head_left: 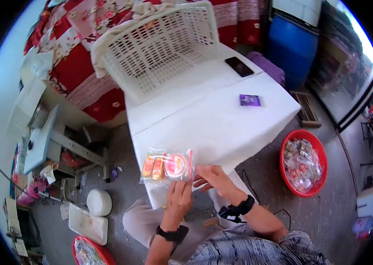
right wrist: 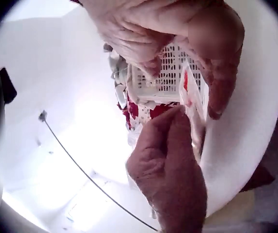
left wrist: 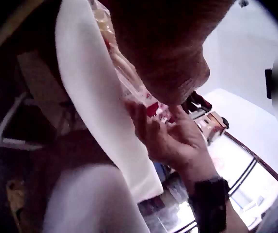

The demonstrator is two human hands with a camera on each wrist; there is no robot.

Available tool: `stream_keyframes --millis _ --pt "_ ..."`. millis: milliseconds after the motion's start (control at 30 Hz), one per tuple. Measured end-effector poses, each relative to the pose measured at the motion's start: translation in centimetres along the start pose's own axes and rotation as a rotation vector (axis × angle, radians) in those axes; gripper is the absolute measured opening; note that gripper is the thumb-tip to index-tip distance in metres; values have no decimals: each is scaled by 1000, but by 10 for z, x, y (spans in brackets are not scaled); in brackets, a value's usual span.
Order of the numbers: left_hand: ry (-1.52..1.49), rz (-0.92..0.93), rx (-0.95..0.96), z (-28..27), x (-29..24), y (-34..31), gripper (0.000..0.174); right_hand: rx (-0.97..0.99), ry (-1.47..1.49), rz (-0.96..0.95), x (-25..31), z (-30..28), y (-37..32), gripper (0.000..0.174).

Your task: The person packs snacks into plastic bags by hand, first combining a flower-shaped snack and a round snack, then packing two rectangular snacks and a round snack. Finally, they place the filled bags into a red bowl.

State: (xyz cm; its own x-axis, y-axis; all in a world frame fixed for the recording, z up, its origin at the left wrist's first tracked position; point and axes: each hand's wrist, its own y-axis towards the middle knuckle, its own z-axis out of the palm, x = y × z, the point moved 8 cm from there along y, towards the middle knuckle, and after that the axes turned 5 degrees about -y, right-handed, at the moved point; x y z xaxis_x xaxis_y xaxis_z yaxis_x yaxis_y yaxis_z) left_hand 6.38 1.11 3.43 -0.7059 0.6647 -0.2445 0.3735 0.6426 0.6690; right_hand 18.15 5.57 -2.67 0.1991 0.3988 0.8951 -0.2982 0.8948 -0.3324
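A clear plastic bag point(head_left: 167, 166) with a red strip along its right side lies over the near edge of the white table. Inside show orange-and-yellow packets point(head_left: 153, 168) and a round red-and-white piece point(head_left: 176, 165). My left hand point(head_left: 179, 197) pinches the bag's near edge by the right corner, thumb and finger meeting on the plastic in the right wrist view. Just right of the red strip is my right hand point(head_left: 216, 179). Its fingers stand apart on either side of the bag's edge in the right wrist view, with a gap showing between them and the plastic.
On the white table point(head_left: 186, 121) stand a white slotted basket point(head_left: 160, 53), a black phone point(head_left: 239, 66) and a small purple packet point(head_left: 250, 100). Red tubs point(head_left: 324, 174) of small packages sit on the floor at both sides. A blue barrel point(head_left: 292, 48) stands behind at right.
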Motion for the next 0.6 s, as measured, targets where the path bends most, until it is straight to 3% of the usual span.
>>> stream_keyframes --millis 100,233,300,367,433,567,600 --pt "37 80 168 18 -42 -6 31 -38 23 -147 -4 -15 -10 36" --pt "-111 108 119 21 -80 -7 26 -126 183 -106 -11 -49 -51 27" --pt "-177 127 129 21 -94 -8 28 -257 -83 -156 -8 -88 -76 27" --pt "-209 141 130 22 -99 -13 31 -376 48 -175 8 -126 -114 26" --pt "-237 91 179 28 -92 -21 35 -586 -144 -219 6 -191 -149 24" --pt "-226 75 202 34 -78 -31 31 -959 393 -361 -7 -301 -217 28" --pt "-205 67 216 34 -78 -30 30 -986 364 -335 -30 -336 -228 33"
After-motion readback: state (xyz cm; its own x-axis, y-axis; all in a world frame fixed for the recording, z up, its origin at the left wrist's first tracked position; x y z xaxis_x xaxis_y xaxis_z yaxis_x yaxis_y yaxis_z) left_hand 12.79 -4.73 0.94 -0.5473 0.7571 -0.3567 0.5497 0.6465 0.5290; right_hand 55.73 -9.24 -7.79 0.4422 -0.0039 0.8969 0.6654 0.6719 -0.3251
